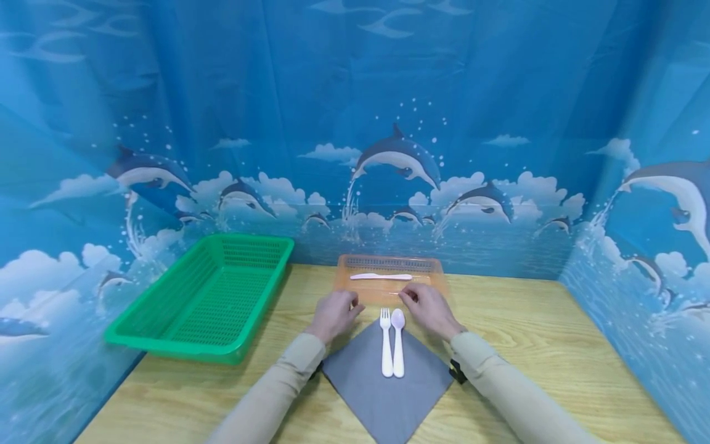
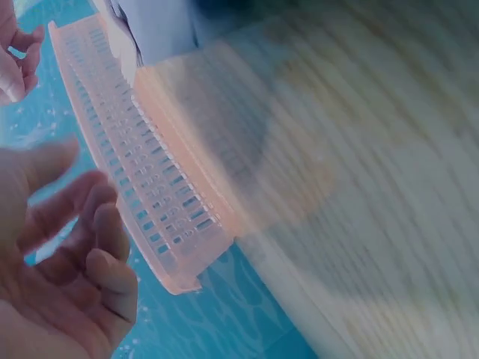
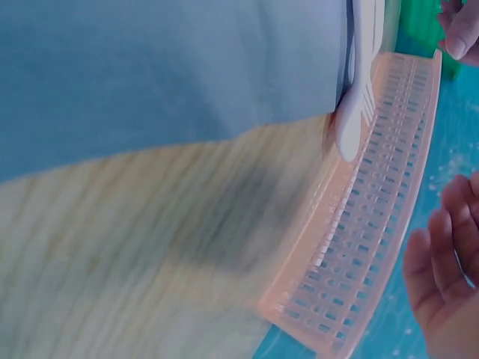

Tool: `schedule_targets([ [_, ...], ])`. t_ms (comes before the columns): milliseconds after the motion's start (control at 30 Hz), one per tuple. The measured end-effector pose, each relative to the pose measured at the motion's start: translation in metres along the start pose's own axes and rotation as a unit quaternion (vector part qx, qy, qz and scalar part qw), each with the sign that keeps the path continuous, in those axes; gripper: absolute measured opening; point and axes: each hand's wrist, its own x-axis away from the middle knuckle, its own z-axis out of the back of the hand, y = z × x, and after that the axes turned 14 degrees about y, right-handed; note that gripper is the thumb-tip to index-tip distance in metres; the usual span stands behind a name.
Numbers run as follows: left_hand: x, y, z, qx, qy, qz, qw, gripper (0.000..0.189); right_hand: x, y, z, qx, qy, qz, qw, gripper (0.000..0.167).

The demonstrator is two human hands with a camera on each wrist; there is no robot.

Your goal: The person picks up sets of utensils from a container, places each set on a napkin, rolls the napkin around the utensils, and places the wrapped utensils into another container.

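Reaching toward the orange plastic basket [image 1: 388, 265], the left hand [image 1: 334, 316] and right hand [image 1: 431, 309] have loosely bent, empty fingers. Fork [image 1: 386, 348] and spoon [image 1: 398, 353] already lie on the gray napkin [image 1: 383, 398]; the knife [image 1: 381, 276], in the basket, seems left to lay.

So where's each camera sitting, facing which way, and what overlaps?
Head: on head, faces forward and down over wooden table; left hand, right hand, sleeves visible.
Left wrist: on wrist, faces orange basket; left hand near, right hand beyond.
Right wrist: on wrist, faces same basket, gray napkin; right hand near, left hand beyond.
Wrist views share basket and both hands.
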Motion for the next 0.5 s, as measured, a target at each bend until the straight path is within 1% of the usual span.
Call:
schedule_targets([
  [100,-0.004,-0.003,-0.001,-0.003,0.031,0.021,0.9993,0.013,-0.005,0.004,-0.002,0.009,0.031,0.005,0.9995,0.019],
  [167,-0.006,-0.005,-0.002,-0.004,0.055,0.028,0.9981,0.011,-0.008,0.007,-0.002,0.014,0.046,0.009,0.9988,0.017],
  [267,-0.009,-0.008,-0.003,-0.008,0.078,0.039,0.9961,0.009,-0.012,0.008,-0.003,0.022,0.047,0.005,0.9986,0.017],
  [367,-0.01,-0.01,-0.004,-0.024,0.084,0.048,0.995,0.025,-0.014,0.008,-0.003,0.036,0.034,-0.002,0.9988,0.02],
  [433,-0.011,-0.01,-0.005,-0.042,0.08,0.054,0.9945,0.038,-0.016,0.008,-0.004,0.038,0.019,-0.015,0.999,0.024],
  [500,-0.012,-0.011,-0.007,-0.06,0.073,0.059,0.9938,0.045,-0.018,0.007,-0.006,0.04,0.001,-0.025,0.9989,0.028],
])
